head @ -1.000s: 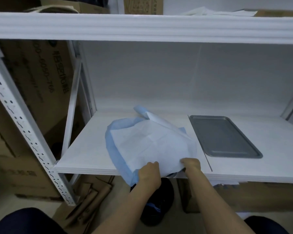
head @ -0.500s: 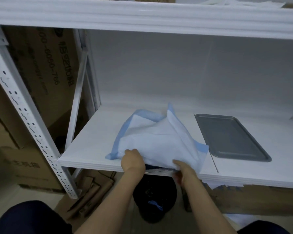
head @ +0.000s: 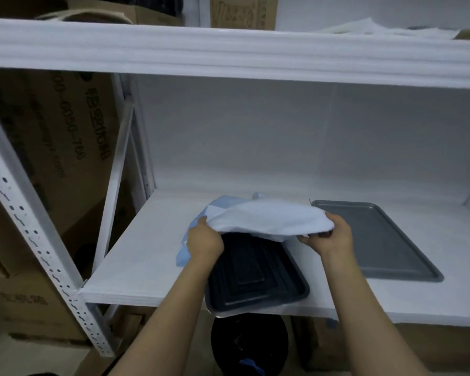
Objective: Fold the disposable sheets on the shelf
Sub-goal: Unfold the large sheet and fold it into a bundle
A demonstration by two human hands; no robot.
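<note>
A white disposable sheet with a blue underside [head: 266, 218] is lifted off the white shelf board [head: 147, 253], its near edge raised and carried toward the back. My left hand [head: 204, 238] grips the sheet's left near corner. My right hand [head: 329, 236] grips its right near corner. Under the raised edge lies a dark tray [head: 255, 275] whose front sticks out a little past the shelf's front edge. The far part of the sheet still rests on the shelf.
A grey flat tray [head: 377, 240] lies on the shelf just right of my right hand. A white upper shelf [head: 228, 50] runs overhead. Cardboard boxes [head: 52, 137] stand at the left, behind the perforated upright [head: 38, 248]. A black bin [head: 248, 346] sits on the floor below.
Both hands have lifted the sheet's near edge from the shelf's front edge and swung it up and back. The dark tray under it has come into sight.
</note>
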